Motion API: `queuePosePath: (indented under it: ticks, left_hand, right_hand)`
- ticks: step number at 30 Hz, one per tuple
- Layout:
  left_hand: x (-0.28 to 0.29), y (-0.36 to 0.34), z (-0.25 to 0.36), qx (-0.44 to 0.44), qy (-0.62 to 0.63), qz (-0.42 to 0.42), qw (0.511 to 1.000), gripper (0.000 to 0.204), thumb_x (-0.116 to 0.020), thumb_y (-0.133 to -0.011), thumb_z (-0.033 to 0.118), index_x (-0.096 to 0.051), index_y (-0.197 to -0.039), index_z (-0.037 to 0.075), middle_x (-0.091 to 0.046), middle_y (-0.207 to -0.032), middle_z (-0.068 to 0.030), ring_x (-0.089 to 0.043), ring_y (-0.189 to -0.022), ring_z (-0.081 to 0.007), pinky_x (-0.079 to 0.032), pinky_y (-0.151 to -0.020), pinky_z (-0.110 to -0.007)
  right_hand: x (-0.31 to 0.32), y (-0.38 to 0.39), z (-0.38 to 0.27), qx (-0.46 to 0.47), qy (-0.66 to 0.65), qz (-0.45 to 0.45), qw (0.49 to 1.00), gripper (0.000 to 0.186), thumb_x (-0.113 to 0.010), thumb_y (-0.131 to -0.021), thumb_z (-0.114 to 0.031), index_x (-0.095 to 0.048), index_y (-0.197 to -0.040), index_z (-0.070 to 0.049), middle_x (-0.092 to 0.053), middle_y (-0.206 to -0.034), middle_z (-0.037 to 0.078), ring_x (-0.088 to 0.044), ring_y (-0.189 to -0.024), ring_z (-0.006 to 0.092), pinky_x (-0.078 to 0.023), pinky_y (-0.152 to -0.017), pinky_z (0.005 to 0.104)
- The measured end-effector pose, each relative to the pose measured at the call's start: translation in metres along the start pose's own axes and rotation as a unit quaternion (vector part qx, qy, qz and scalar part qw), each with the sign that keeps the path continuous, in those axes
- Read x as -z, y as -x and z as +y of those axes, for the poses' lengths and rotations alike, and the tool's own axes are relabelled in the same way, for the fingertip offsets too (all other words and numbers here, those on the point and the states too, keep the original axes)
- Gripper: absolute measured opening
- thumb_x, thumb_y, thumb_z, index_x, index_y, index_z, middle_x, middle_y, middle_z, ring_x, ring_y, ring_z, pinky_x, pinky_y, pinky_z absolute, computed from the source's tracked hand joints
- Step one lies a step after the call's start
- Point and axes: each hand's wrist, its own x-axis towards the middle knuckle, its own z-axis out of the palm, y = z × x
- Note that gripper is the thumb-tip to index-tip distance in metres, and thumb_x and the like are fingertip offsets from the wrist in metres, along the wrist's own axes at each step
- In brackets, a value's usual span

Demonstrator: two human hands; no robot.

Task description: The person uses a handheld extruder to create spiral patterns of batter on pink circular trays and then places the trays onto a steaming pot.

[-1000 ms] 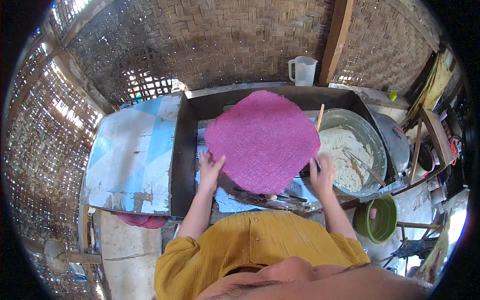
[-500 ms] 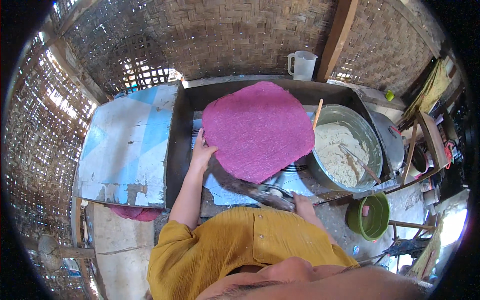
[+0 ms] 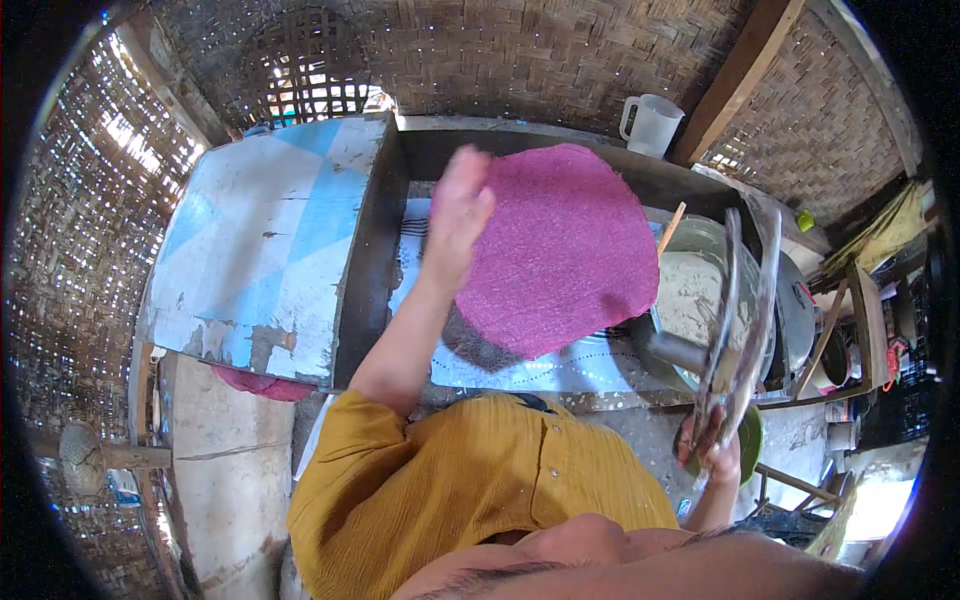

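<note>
My left hand [image 3: 462, 215] is raised over the left edge of a round magenta sheet [image 3: 555, 250], fingers stretched out, somewhat smeared and with nothing visible in them. The sheet has a rough, fibrous surface and spans a dark-walled box [image 3: 385, 200]. Low on the right, my right hand [image 3: 715, 455] grips a long, flat, worn piece [image 3: 765, 300] seen edge-on, with a short stubby handle [image 3: 680, 350]; blur hides its exact kind. It stands upright in front of a large metal pot [image 3: 690, 235] of white, doughy mixture [image 3: 688, 285].
A peeling blue-and-white board [image 3: 265, 240] lies left of the box. A clear plastic jug [image 3: 655, 125] stands behind, by a slanted wooden post [image 3: 745, 80]. A green basin [image 3: 750, 440] sits below my right hand. Woven walls enclose the space.
My left hand has left the sheet's edge and moved up. My right hand has swung the flat piece from beside my waist out to the right and upright. The view has shifted a little.
</note>
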Motion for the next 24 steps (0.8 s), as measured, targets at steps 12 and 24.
queuePosePath:
  ticks: [12, 24]
  left_hand:
    - [-0.037, -0.08, -0.017, 0.166, 0.565, -0.142, 0.796, 0.08, -0.019, -0.077, 0.067, -0.04, -0.12, 0.003, -0.054, -0.076, -0.0068, -0.053, -0.075, -0.0246, -0.041, -0.08, -0.043]
    - [0.003, -0.073, -0.06, 0.171, 0.531, -0.044, 0.829, 0.035, -0.042, -0.084, 0.044, -0.047, -0.067, 0.013, -0.048, -0.056, 0.0009, -0.053, -0.058, -0.0196, -0.044, -0.062, -0.039]
  right_hand:
    - [-0.087, -0.125, -0.063, -0.132, 0.071, -0.251, 0.956, 0.065, -0.033, -0.08, -0.06, -0.054, -0.085, 0.001, -0.054, -0.062, 0.008, -0.051, -0.048, 0.0137, -0.042, -0.042, 0.026]
    - [-0.104, -0.159, -0.066, -0.164, 0.266, -0.257, 0.915, 0.054, -0.036, -0.082, -0.05, -0.055, -0.075, 0.0, -0.054, -0.058, 0.008, -0.052, -0.046, 0.0152, -0.041, -0.041, 0.0254]
